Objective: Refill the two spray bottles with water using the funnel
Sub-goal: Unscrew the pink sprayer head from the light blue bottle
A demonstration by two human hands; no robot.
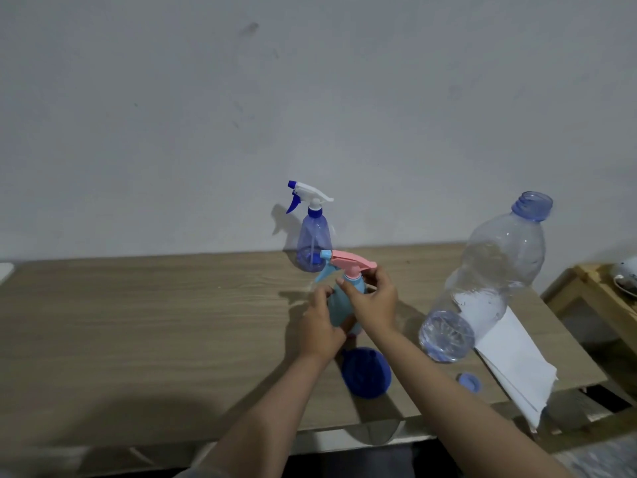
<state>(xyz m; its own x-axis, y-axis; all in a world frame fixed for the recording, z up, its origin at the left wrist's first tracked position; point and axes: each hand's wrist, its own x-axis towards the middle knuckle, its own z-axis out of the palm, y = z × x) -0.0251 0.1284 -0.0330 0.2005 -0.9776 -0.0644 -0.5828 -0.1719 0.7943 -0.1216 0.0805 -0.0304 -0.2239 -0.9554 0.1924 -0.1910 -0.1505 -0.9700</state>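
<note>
Light-blue spray bottle (344,305) with a pink trigger head stands mid-table (138,322), its body gripped by the left hand (320,326) while the right hand (374,298) pinches its collar. Just before it lies the blue funnel (366,372); behind stands the purple spray bottle (314,243); rightward, an uncapped water bottle (489,281).

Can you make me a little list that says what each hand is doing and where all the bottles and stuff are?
left hand: grips the body of the light blue spray bottle
right hand: pinches that bottle's collar under the pink sprayer top
purple spray bottle: upright by the wall, sprayer on
big water bottle: open, cap off
cap: on the table
blue funnel: on the table, near the arms
white paper: right of the big bottle
</note>
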